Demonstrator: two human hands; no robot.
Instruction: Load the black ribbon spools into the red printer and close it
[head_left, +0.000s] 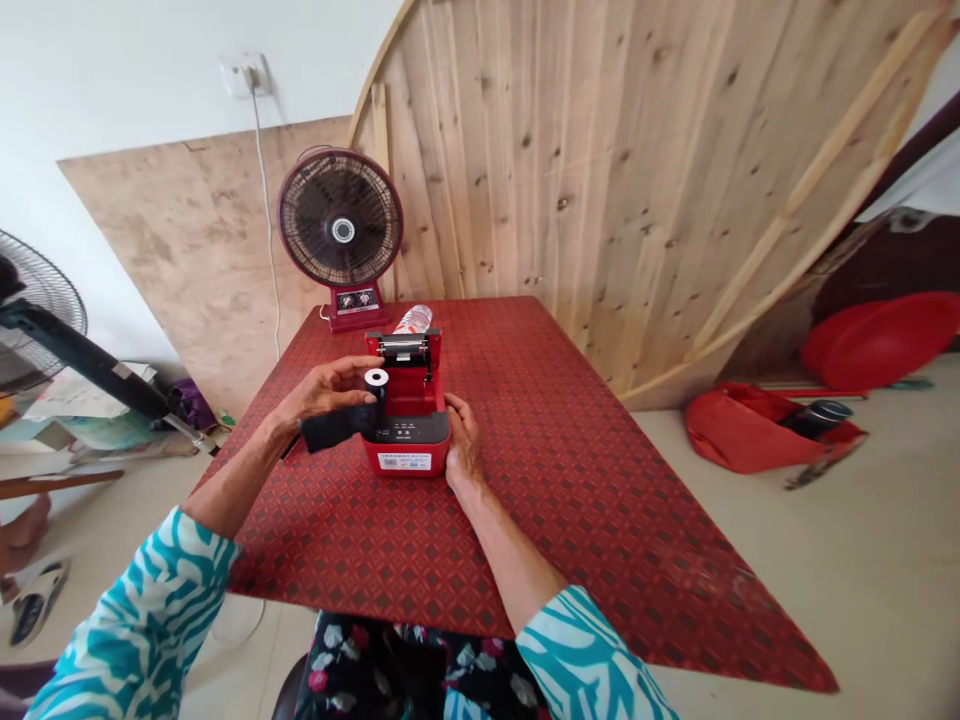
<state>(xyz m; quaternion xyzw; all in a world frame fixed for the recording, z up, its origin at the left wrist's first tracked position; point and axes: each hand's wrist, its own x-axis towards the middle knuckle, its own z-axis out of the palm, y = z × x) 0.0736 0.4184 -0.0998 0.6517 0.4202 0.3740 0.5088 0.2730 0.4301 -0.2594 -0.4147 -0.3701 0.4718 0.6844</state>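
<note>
Head view: a red printer (pixel 412 462) rests upright on the table (pixel 585 500), toward its far end, with its lid (pixel 433 352) raised. The left hand (pixel 330 388) is at the printer's left side, its thumb and fingers closed on a dark roll (pixel 377 381) with a white end. The roll is held upright at the left of the open compartment; whether its lower end touches the printer cannot be told. A loose black strip (pixel 330 428) extends from the roll to the left, below the hand. The right hand (pixel 463 442) lies against the printer's right side, fingers extended along it; whether they grip it cannot be told. A printed label (pixel 405 462) is fixed to the front face, below a dark panel (pixel 409 430). Behind the raised lid lies a clear plastic bottle (pixel 415 319). A dark red fan (pixel 343 230) stands at the table's far left corner, well apart from the right hand.
</note>
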